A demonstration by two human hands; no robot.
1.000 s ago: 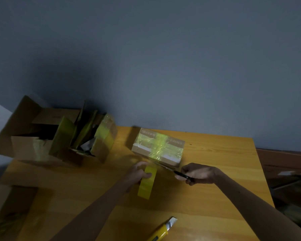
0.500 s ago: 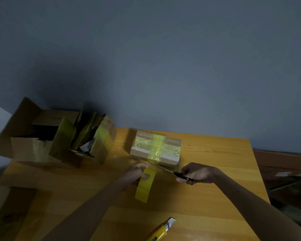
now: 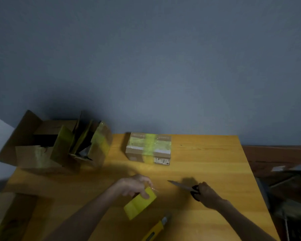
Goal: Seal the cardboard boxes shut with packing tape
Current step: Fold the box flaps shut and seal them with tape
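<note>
A: What sits at the table's (image 3: 207,162) far left corner?

B: Open boxes (image 3: 50,146), brown cardboard, flaps up and askew, some faces taped yellow. I judge them light but floppy, best held by the walls, not the flaps.

A: And the finished one?

B: The small box (image 3: 149,148) stands near the middle of the far edge, crossed by glossy yellow-green bands. It looks stiff and light, and the film is probably slick, so take it by the bare cardboard ends.

A: The hands?

B: Near the front edge, the left hand (image 3: 134,186) curls around the roll of tape (image 3: 140,203), thumb on its upper end. The roll is bright yellow and seen edge-on. It's likely light with a hard core, and the loose end will cling, so hold it by the rim.

A: Anything else?

B: A yellow knife (image 3: 156,228) lies at the front edge. Right of it, scissors (image 3: 182,186) point left. The right hand (image 3: 207,193) grips their black handles. The view is too blurred to say whether the blades are parted.
</note>
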